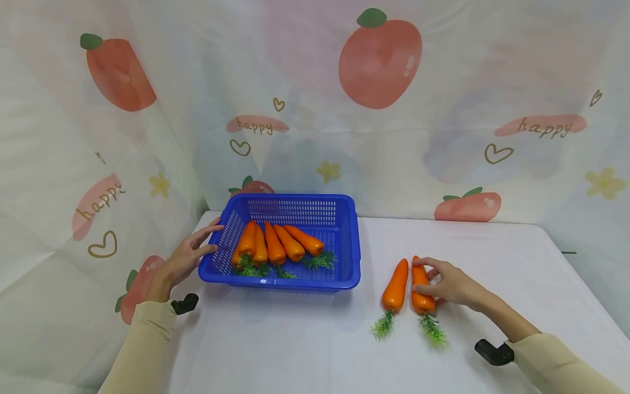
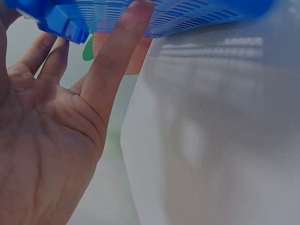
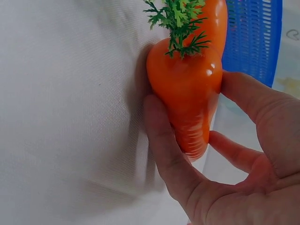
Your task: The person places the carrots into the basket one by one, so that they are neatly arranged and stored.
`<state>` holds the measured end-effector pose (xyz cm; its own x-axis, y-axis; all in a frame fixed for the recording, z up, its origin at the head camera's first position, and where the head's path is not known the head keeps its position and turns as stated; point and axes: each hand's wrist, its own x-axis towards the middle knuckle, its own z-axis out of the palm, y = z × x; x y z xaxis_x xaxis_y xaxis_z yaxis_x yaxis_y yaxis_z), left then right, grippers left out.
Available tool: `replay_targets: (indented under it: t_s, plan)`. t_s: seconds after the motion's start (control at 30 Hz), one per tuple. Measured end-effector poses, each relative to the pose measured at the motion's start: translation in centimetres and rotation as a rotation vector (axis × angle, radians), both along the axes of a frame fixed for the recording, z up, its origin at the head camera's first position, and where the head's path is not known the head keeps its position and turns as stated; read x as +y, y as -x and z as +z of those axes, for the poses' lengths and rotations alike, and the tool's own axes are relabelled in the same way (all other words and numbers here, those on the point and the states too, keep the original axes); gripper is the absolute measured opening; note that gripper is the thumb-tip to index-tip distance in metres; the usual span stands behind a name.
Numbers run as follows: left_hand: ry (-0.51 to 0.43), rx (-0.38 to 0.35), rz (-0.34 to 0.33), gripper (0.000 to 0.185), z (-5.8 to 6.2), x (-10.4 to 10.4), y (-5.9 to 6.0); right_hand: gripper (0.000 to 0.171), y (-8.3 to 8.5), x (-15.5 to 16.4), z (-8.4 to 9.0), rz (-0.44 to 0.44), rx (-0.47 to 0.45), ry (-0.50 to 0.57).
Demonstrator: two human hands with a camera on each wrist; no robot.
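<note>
My right hand (image 1: 454,283) grips a plastic-looking orange carrot (image 1: 421,279) with green leaves, thumb on one side and fingers on the other. In the right wrist view the same carrot (image 3: 185,89) lies between thumb and fingers, leaves toward the top. A second carrot (image 1: 395,287) rests on the table just left of it. My left hand (image 1: 184,260) touches the left side of a blue plastic basket (image 1: 346,279), its fingers extended; the left wrist view shows them against the slotted wall (image 2: 183,16). Several carrots (image 1: 275,246) lie inside the basket, toward its left and middle.
A white-covered table (image 1: 275,339) carries everything. Behind it and at the left hangs a pale cloth (image 1: 305,71) printed with red fruit, hearts and the word "happy". Dark wrist devices (image 1: 494,353) sit at both cuffs.
</note>
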<state>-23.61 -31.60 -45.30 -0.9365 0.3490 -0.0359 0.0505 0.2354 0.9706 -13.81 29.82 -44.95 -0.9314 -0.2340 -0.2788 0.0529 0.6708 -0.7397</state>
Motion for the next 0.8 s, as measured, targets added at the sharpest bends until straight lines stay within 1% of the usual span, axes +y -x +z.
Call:
replay_targets:
  t_s: [0.27,0.5,0.57,0.67,0.8]
  plan:
    - [0.001,0.001,-0.008,0.057,0.0,0.0,0.0,0.075,0.0,-0.3,0.2,0.005,0.018,-0.038]
    - [0.004,-0.001,-0.01,0.058,0.1,0.0,0.0,0.076,0.4,-0.2,0.6,0.022,-0.006,-0.059]
    - [0.003,-0.005,-0.011,0.058,0.1,0.0,0.1,0.075,0.5,-0.1,0.9,0.038,-0.014,-0.046]
    - [0.001,-0.009,-0.012,0.059,0.0,0.0,0.1,0.073,0.6,0.1,1.5,0.073,-0.015,-0.013]
    - [-0.007,-0.008,-0.016,0.059,0.0,-0.1,0.1,0.072,0.7,0.4,3.0,0.121,-0.001,0.021]
